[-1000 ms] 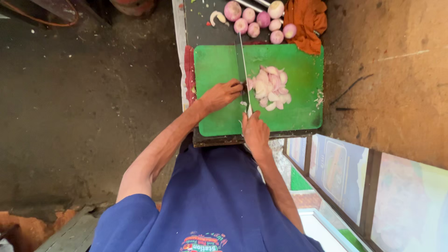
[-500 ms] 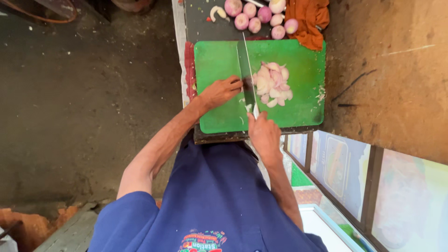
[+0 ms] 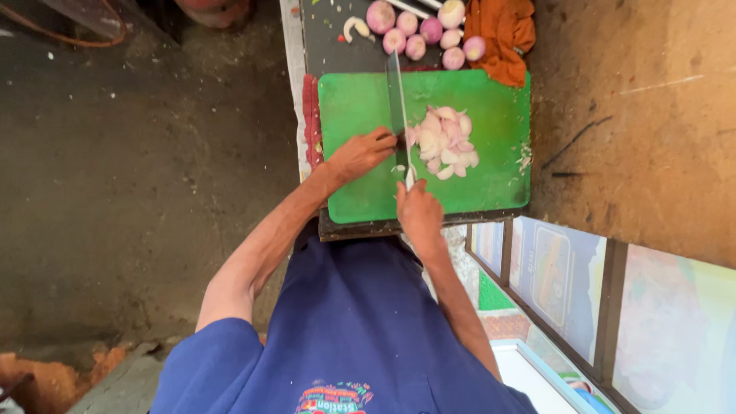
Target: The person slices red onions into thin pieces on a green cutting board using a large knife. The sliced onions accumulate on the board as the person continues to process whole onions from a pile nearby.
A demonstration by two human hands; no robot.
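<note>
A green cutting board (image 3: 353,100) lies on a dark narrow counter. On its middle sits a pile of pale pink onion slices (image 3: 443,142). My right hand (image 3: 419,211) grips the handle of a long knife (image 3: 395,96), whose blade runs away from me just left of the pile. My left hand (image 3: 360,154) rests on the board with its fingertips against the blade's left side, holding a small piece of onion that is mostly hidden under the fingers.
Several peeled whole onions (image 3: 418,32) lie beyond the board, with an orange cloth (image 3: 504,34) to their right and a red cloth (image 3: 310,115) under the board's left edge. Bare ground lies left; a brown wall stands right.
The knife blade swung slightly right and then back to its earlier line, and my right hand shifted with it. My left hand stayed by the blade.
</note>
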